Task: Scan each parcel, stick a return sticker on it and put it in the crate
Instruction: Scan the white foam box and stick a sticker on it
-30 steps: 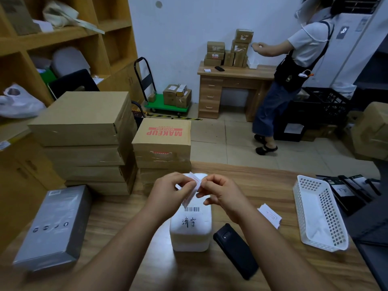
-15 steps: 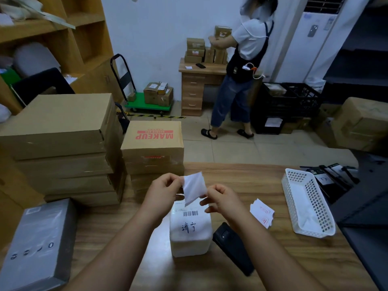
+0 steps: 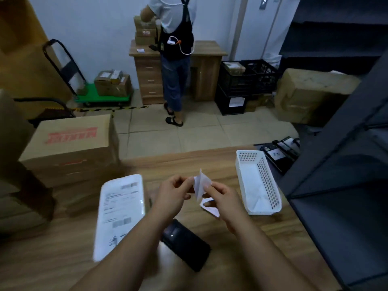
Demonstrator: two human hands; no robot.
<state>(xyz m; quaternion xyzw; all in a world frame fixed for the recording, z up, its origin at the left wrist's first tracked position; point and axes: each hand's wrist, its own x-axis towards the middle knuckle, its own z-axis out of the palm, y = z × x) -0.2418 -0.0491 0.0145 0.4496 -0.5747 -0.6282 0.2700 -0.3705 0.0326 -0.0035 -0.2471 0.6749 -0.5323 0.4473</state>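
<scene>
Both hands had drifted toward 3 o'clock off the parcel (image 3: 120,213); left hand (image 3: 174,194) and right hand (image 3: 222,201) pinched the sticker (image 3: 201,182), probably peeling its backing

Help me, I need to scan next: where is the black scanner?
In the head view, the black scanner lies on the table, right of the white parcel, under the forearms.

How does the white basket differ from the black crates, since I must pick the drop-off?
The basket is white, the crates black. The basket sits on the table beside the hands; the crates stand stacked on the floor by the far desk. The basket is shallow and holds only paper; an upper crate holds a box. Both have perforated walls.
</scene>
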